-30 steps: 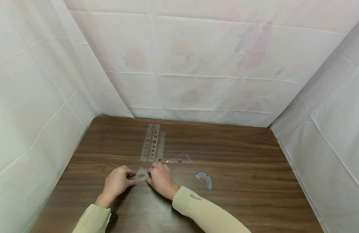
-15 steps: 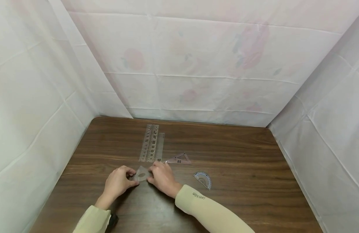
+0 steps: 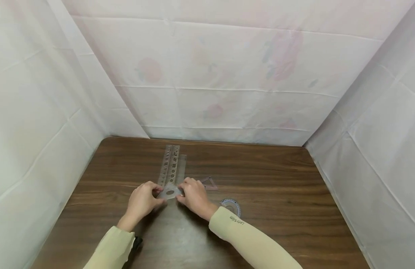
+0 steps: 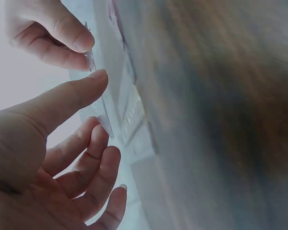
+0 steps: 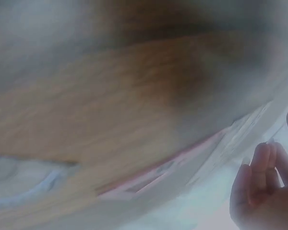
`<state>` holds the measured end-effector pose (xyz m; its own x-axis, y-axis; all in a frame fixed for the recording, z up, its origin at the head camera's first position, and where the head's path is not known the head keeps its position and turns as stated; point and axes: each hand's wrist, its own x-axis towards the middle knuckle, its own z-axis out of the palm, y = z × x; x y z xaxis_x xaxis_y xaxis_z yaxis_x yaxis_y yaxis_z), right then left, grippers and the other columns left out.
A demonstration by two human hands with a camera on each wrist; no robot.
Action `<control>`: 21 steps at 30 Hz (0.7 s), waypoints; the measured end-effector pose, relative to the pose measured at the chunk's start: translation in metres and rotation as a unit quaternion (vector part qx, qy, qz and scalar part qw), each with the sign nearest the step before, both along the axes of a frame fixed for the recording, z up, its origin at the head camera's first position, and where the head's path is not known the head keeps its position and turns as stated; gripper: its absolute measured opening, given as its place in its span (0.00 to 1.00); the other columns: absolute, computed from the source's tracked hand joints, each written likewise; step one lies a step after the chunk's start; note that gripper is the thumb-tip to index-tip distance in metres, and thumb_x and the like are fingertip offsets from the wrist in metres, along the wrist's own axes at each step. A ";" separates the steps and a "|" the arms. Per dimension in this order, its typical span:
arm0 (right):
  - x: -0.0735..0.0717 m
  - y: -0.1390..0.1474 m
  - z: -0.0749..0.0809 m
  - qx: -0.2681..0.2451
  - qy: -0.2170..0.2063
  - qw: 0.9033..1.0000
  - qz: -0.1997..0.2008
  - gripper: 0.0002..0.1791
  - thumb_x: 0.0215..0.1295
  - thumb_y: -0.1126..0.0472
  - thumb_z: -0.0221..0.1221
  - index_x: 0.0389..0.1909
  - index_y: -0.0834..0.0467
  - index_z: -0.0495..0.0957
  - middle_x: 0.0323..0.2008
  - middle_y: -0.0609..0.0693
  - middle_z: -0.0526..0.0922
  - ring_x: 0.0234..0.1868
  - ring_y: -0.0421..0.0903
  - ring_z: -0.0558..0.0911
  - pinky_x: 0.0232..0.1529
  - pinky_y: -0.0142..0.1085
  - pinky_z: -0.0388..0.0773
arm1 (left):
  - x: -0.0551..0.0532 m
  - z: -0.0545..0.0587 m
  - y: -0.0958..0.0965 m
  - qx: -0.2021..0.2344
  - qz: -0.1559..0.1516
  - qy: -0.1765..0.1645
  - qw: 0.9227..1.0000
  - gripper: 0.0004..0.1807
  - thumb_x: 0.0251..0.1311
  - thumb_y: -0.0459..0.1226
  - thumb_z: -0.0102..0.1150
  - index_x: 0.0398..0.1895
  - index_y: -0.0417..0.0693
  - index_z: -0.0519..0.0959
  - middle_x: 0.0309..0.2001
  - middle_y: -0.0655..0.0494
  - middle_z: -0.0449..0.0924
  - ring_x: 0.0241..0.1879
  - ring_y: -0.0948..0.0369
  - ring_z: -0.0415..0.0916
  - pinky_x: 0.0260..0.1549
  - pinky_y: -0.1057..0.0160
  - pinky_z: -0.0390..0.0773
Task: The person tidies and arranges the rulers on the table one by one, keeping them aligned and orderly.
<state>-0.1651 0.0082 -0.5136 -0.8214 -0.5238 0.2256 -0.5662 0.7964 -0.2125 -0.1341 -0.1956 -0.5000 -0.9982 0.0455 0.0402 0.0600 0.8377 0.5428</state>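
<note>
A small clear set square (image 3: 171,186) with an oval hole is held up between both hands, a little above the table. My left hand (image 3: 142,200) pinches its left corner between thumb and fingers; the left wrist view shows the thin plastic edge (image 4: 106,120) between them. On the opposite corner, my right hand (image 3: 196,198) pinches with thumb and forefinger. In the head view, two clear stencil rulers (image 3: 173,162) and a plain clear ruler (image 3: 182,164) lie side by side just beyond the set square. Their near ends are partly covered by the set square and right hand.
A pinkish set square (image 3: 212,186) lies right of the rulers, partly hidden by the right hand. Nearer sits a blue-marked protractor (image 3: 236,206), partly behind the right sleeve (image 3: 224,220). Pale curtains (image 3: 227,112) border the brown wooden table (image 3: 278,201).
Both hands have moved forward and slightly right with the set square, which now overlaps the near ends of the rulers in view. The camera view has shifted slightly.
</note>
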 end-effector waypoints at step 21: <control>-0.026 0.073 0.015 -0.067 -0.045 0.994 -0.071 0.15 0.63 0.53 0.72 0.47 0.56 0.89 0.41 0.48 0.85 0.41 0.44 0.82 0.44 0.38 0.78 | -0.054 0.012 0.073 0.002 -0.055 0.045 0.997 0.18 0.43 0.39 0.83 0.39 0.45 0.90 0.37 0.51 0.87 0.39 0.50 0.84 0.43 0.47 0.77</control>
<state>-0.1906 0.0808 -0.4991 -0.9046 -0.3720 0.2083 -0.4247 0.8280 -0.3660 -0.1876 -0.1230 -0.4876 -0.9795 0.1544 0.1297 0.2003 0.8207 0.5352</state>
